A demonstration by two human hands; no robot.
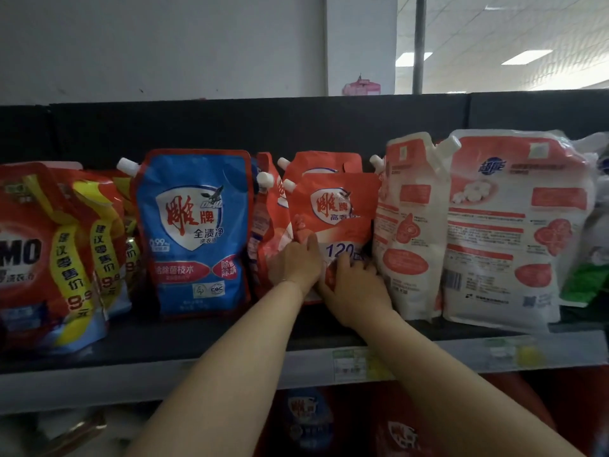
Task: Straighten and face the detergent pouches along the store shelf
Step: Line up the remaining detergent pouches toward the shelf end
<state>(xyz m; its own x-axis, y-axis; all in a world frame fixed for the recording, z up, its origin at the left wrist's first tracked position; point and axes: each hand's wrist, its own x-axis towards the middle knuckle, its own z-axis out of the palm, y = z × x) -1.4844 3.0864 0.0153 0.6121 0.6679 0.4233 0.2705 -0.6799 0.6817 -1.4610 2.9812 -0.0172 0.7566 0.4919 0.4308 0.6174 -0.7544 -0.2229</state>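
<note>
- While reaching up with both bare arms, holds the orange pouch (333, 209) upright near the middle of the dark shelf (148, 338), printed front outward, white spout at its upper left.
- Grips its lower left edge with the left hand (295, 265): thumb laid up the front, fingers tucked out of sight behind the edge.
- Clasps its lower right corner with the right hand (354, 285): thumb on the front, fingers bent toward the right edge.
- Hides the pouch's base behind both hands, so cannot tell whether it rests on the shelf.
- Has a second orange pouch (324, 161) directly behind it, top and spout showing above, and a third orange pouch (272, 209) just to the left, turned edge-on.
- Finds a blue pouch (194, 232) left of those, upright and front-facing.
- Finds red pouches (39, 252) at far left, leaning, with yellow price bands across them.
- Finds a white pouch (408, 225) just right of the held one, then a larger white pouch (514, 225) with its barcode side outward.
- Notes a green-and-white pack (583, 282) at far right and a price-label strip (349, 364) along the shelf's front edge.
</note>
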